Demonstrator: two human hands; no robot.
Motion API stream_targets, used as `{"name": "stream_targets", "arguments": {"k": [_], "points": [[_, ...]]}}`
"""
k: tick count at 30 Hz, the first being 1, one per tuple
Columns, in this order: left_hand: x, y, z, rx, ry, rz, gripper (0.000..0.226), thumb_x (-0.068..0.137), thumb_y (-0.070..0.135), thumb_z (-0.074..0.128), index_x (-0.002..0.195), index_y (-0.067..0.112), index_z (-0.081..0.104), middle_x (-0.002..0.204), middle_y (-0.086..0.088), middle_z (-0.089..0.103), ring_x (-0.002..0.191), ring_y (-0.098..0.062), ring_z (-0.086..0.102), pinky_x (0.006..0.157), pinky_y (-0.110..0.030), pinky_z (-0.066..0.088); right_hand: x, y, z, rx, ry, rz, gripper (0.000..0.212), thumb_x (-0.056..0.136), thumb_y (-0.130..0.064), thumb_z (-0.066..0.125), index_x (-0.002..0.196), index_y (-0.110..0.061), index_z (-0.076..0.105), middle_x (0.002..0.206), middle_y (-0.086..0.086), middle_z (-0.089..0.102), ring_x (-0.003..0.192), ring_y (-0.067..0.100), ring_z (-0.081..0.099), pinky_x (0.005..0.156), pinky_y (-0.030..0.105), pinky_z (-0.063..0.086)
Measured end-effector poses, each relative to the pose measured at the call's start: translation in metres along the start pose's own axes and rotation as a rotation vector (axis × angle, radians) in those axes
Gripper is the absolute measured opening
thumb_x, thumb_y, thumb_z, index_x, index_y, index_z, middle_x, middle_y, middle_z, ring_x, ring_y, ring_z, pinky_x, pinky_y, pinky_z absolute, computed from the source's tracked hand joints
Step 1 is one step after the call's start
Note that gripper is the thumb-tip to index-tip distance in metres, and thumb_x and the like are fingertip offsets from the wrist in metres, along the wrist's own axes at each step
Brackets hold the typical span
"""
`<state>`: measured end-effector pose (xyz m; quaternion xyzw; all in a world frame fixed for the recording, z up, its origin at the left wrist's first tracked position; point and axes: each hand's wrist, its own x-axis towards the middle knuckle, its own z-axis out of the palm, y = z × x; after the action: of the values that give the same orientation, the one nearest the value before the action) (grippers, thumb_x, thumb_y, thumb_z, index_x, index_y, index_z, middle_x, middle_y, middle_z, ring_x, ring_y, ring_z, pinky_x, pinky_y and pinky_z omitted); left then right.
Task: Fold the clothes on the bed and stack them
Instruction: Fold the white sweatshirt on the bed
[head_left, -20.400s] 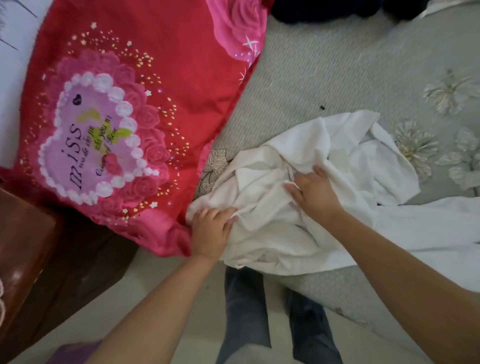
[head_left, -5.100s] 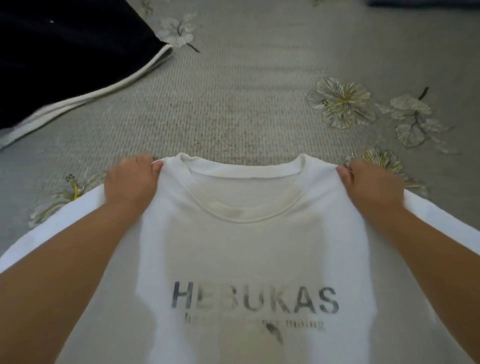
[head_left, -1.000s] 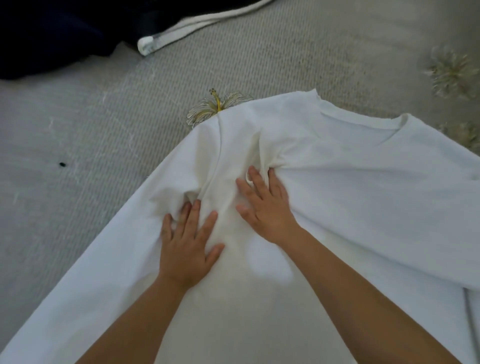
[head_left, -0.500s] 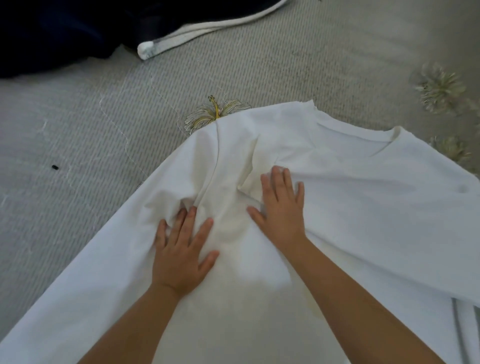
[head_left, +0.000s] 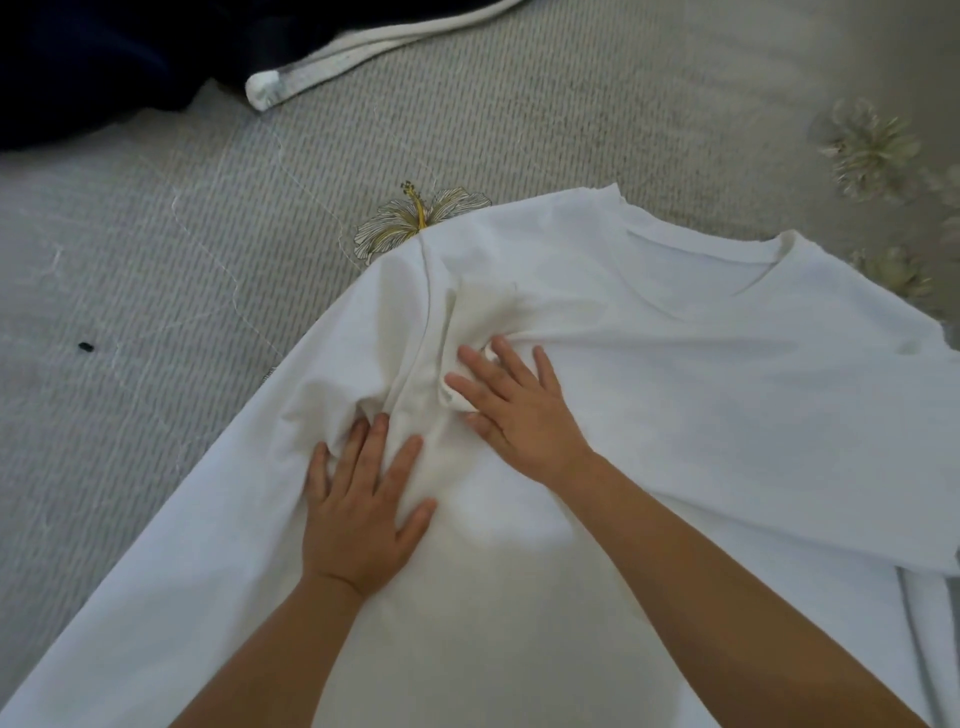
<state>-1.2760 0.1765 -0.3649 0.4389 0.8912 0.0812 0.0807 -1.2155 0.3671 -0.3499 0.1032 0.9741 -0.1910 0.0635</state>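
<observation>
1. Now we see a white T-shirt (head_left: 701, 374) spread across the grey flowered bed (head_left: 218, 249), its neckline toward the far right.
2. Our left hand (head_left: 358, 509) lies flat on the cloth, fingers straight and spread, holding nothing.
3. Our right hand (head_left: 519, 410) presses just beside it; its fingers (head_left: 506, 358) reach into a bunched fold, and it may be pinching a bit of cloth, though we cannot tell.
4. Farther up the bed lies a dark garment (head_left: 130, 57) with a white edge.
</observation>
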Motion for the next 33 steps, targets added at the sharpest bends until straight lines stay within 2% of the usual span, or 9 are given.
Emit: {"name": "stream_targets", "arguments": {"k": [3,8,12,16,20,23,26,29,33], "points": [[0.0,0.0,0.001,0.019,0.003,-0.001,0.058,0.093,0.054,0.011,0.127,0.017,0.039,0.128,-0.023,0.052,0.121,-0.029,0.035,0.097,-0.05,0.022,-0.005,0.009,-0.003,0.038,-0.1,-0.01,0.056,0.095,-0.037,0.041,0.142,-0.028,0.012,0.154,0.0,0.006,0.143,0.023,0.001,0.112,0.041,-0.003],[-0.001,0.005,-0.007,0.041,-0.014,-0.004,0.057,0.094,0.053,0.01,0.124,0.014,0.04,0.123,-0.027,0.055,0.116,-0.038,0.051,0.092,-0.059,0.037,-0.059,0.03,-0.037,0.14,0.101,0.106,0.058,0.094,-0.038,0.029,0.124,0.007,0.048,0.13,0.029,0.046,0.117,0.046,0.047,0.1,0.041,0.038],[0.0,0.018,-0.021,-0.04,0.228,0.056,0.048,0.098,0.042,0.016,0.119,0.006,0.04,0.118,-0.034,0.054,0.118,-0.039,0.037,0.107,-0.052,0.019,-0.123,0.084,-0.069,-0.027,0.189,0.256,0.071,0.097,-0.043,0.017,0.108,0.013,0.059,0.112,0.031,0.059,0.102,0.05,0.056,0.085,0.052,0.046],[0.062,0.057,-0.042,-0.079,0.35,0.236,0.033,0.093,0.02,0.037,0.112,-0.002,0.053,0.115,-0.029,0.057,0.114,-0.041,0.048,0.095,-0.048,0.033,-0.161,0.147,-0.091,-0.145,0.171,0.489,0.058,0.093,-0.035,0.03,0.112,0.013,0.057,0.118,0.034,0.055,0.11,0.054,0.049,0.087,0.065,0.04],[0.148,0.103,-0.041,-0.024,0.022,0.092,0.04,0.094,0.02,0.042,0.123,-0.005,0.052,0.134,-0.023,0.046,0.128,-0.037,0.04,0.105,-0.045,0.028,-0.175,0.183,-0.091,-0.176,0.042,0.744,0.056,0.094,-0.039,0.036,0.14,-0.007,0.033,0.151,0.016,0.019,0.14,0.034,0.012,0.107,0.055,0.013],[0.183,0.109,-0.024,0.143,-0.124,0.0,0.038,0.097,0.026,0.037,0.125,0.003,0.049,0.136,-0.017,0.044,0.13,-0.028,0.034,0.106,-0.041,0.017,-0.181,0.198,-0.082,-0.196,-0.001,0.814,0.075,0.081,-0.057,0.009,0.145,-0.019,0.021,0.154,0.01,0.007,0.142,0.029,0.002,0.109,0.053,0.006],[0.195,0.102,-0.025,0.16,-0.179,0.014,0.033,0.098,0.029,0.033,0.098,0.004,0.055,0.101,-0.017,0.059,0.098,-0.033,0.053,0.08,-0.041,0.037,-0.188,0.21,-0.071,-0.186,-0.066,0.836,0.091,0.066,-0.062,-0.013,0.146,-0.026,0.01,0.155,0.006,-0.004,0.142,0.026,-0.006,0.11,0.051,0.001],[0.202,0.085,-0.03,0.049,-0.116,-0.015,0.029,0.097,0.033,0.031,0.08,0.011,0.041,0.081,-0.018,0.058,0.079,-0.035,0.056,0.059,-0.036,0.031,-0.195,0.225,-0.06,-0.214,-0.105,0.828,0.107,0.053,-0.069,-0.039,0.145,-0.031,-0.001,0.155,0.003,-0.011,0.141,0.023,-0.011,0.11,0.048,-0.004],[0.205,0.067,-0.029,0.208,-0.208,-0.059,0.039,0.098,0.038,0.026,0.091,0.008,0.051,0.087,-0.018,0.061,0.083,-0.034,0.057,0.061,-0.034,0.03,-0.192,0.231,-0.059,-0.205,-0.106,0.807,0.116,0.046,-0.068,-0.047,0.145,-0.032,0.0,0.155,0.001,-0.009,0.142,0.021,-0.01,0.108,0.044,-0.01]]}}
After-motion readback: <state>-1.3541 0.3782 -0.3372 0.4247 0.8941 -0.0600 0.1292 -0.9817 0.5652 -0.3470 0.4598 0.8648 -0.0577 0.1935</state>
